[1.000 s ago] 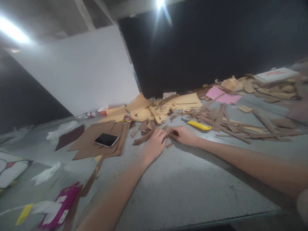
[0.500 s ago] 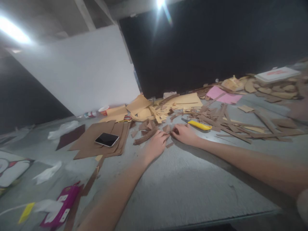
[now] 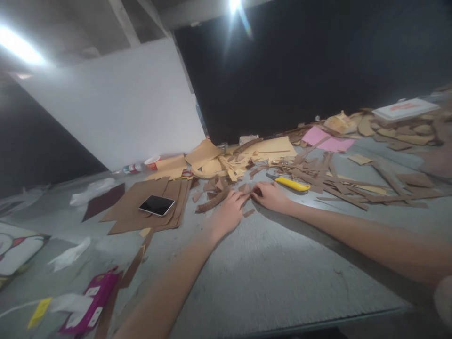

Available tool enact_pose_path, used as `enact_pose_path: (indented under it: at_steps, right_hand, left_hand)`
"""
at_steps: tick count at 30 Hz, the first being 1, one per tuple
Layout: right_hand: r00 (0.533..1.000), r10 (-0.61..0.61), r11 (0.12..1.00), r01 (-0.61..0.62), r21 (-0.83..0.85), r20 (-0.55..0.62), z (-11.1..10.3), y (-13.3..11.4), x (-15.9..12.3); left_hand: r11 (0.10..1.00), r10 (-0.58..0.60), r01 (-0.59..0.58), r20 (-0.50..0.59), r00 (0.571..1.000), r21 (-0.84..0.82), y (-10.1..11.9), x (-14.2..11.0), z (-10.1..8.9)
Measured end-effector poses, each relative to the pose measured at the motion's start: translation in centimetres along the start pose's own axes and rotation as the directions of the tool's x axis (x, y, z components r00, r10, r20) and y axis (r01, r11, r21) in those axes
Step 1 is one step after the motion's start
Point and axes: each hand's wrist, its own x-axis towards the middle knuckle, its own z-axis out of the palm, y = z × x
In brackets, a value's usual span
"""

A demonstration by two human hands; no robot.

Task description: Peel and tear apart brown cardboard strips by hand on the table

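1. The left hand (image 3: 231,211) is on the worktop (image 3: 254,282), with its fingers bent and close together; I cannot tell if its grip has hold of anything.
2. The right hand (image 3: 271,197) is facing it, fingers curled inward, and the fingertips of both hands almost meet. Its grip is partly hidden, so I cannot tell how far it is open or what is inside.
3. A small brown scrap (image 3: 244,188) lies at the fingertips, between the two hands.
4. The curved brown strip (image 3: 212,202) lies just beside the left hand, on its outer side.
5. The yellow utility knife (image 3: 292,183) lies beyond the right hand, near a pile of brown strips (image 3: 323,176).
6. To the left, a smartphone (image 3: 157,205) rests on brown sheets (image 3: 123,212).
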Motion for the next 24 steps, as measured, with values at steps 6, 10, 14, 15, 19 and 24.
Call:
enact_pose_path:
  at_steps: [6,10,14,15,19,24]
  right_hand:
    - [1.000,-0.004,1.000,0.004,0.006,0.009,0.08,0.14,0.08]
    - [1.000,-0.003,1.000,0.002,0.006,0.010,0.04,0.07,0.13]
    - [1.000,-0.013,1.000,0.013,0.004,0.002,0.21,0.23,0.25]
    - [1.000,-0.017,1.000,0.017,0.005,-0.001,0.24,0.28,0.28]
    - [1.000,-0.027,1.000,0.027,-0.011,0.000,0.21,0.26,0.40]
    - [1.000,-0.011,1.000,0.011,-0.017,0.017,-0.03,0.00,0.43]
  left_hand:
    - [0.997,0.047,-0.049,0.041,0.998,0.053,-0.54,-0.07,0.25]
    - [0.996,0.054,-0.057,0.046,0.997,0.061,-0.61,0.01,0.23]
    - [0.995,0.078,-0.082,0.056,0.995,0.065,-0.59,0.14,0.14]
    - [0.994,0.085,-0.089,0.059,0.995,0.069,-0.56,0.17,0.12]
    - [0.989,0.118,-0.124,0.080,0.990,0.082,-0.38,0.24,0.11]
    - [0.988,0.122,-0.129,0.081,0.989,0.087,-0.26,0.27,0.04]
